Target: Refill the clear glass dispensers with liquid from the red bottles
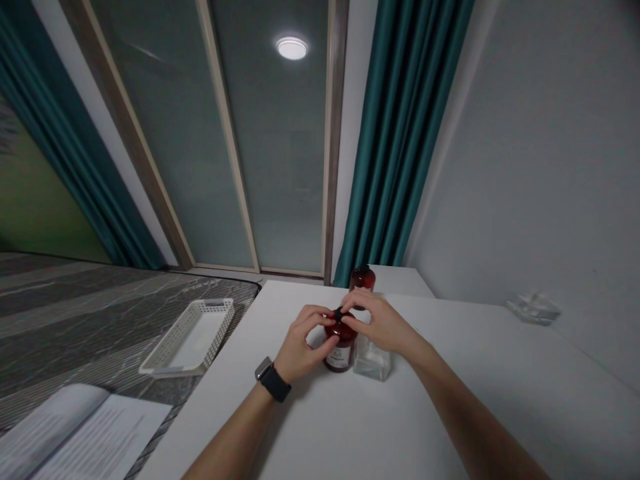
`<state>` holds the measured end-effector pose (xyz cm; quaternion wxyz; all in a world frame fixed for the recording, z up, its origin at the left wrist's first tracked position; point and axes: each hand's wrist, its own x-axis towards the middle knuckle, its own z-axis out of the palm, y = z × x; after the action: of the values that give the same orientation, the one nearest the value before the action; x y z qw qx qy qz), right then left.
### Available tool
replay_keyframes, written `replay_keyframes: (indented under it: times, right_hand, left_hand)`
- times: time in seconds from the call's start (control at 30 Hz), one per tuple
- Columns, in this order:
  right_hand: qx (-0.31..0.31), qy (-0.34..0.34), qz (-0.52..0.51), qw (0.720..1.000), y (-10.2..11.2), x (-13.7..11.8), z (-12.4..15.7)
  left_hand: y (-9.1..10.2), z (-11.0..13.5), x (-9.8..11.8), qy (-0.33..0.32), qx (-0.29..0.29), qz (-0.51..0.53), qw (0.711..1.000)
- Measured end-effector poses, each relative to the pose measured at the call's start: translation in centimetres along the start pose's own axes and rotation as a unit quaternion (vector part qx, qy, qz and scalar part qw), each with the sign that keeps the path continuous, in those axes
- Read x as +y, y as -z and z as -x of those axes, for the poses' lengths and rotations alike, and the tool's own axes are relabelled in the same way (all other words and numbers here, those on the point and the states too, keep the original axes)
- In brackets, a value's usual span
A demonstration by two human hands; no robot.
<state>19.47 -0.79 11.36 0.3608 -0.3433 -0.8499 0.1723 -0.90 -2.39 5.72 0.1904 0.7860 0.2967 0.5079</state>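
Note:
A reddish-brown bottle (339, 359) with a white label stands upright on the white table (440, 427). At its top is a black cap or pump head (339, 314). My left hand (300, 341), with a dark watch at the wrist, curves around the bottle's left side, thumb low and fingertips near the cap. From the right, my right hand (377, 321) bends over the top, its fingers closed on the black top. Under that hand sits a clear, squarish container (373, 365), close beside the bottle. A similar dark-topped bottle (363, 279) is partly hidden behind.
Left of the table, a white perforated basket (219, 335) and an open book (100, 427) rest on a grey patterned surface. A clear crumpled-looking item (534, 308) lies near the right wall. Teal curtains (400, 147) and glass door panels (280, 180) stand beyond.

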Motion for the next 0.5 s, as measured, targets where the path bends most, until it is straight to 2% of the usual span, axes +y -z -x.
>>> replay_keyframes:
  times: [0.2,0.33,0.5]
  right_hand:
    - [-0.030,-0.028,-0.054,0.998,0.27,0.00,0.11]
    - [-0.016,-0.027,-0.010,0.999,0.34,-0.26,0.20]
    - [0.006,-0.066,-0.038,0.997,0.59,-0.28,0.42]
  left_hand:
    - [-0.04,0.02,-0.28,0.000,0.003,0.006,1.000]
    - [-0.05,0.00,-0.29,0.008,0.002,0.003,1.000]
    - [-0.06,0.05,-0.12,0.012,0.000,0.001,1.000]
